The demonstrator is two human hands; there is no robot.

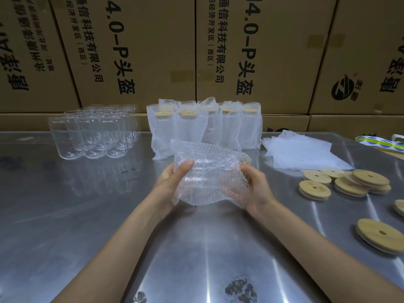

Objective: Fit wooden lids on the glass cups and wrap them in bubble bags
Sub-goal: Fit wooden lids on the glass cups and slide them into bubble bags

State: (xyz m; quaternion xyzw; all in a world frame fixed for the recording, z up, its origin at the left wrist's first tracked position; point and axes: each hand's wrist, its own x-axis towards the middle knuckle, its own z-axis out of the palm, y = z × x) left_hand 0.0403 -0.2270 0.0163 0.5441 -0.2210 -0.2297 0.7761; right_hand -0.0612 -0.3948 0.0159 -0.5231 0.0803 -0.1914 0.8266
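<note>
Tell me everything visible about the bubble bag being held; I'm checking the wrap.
The bubble bag is clear, bubbled plastic, wrinkled and lying sideways above the steel table. A glass cup shows faintly inside. The left hand grips its left end, the right hand its right end. Whether a lid is fitted cannot be told.

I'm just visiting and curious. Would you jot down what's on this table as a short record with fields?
In hands: left hand and right hand hold a bubble-wrapped cup lying sideways
Bare cups: glass cups, far left
Done: wrapped cups, upright behind
Bags: flat bubble bags, right
Lids: wooden lids, right
Surface: metal table
</note>
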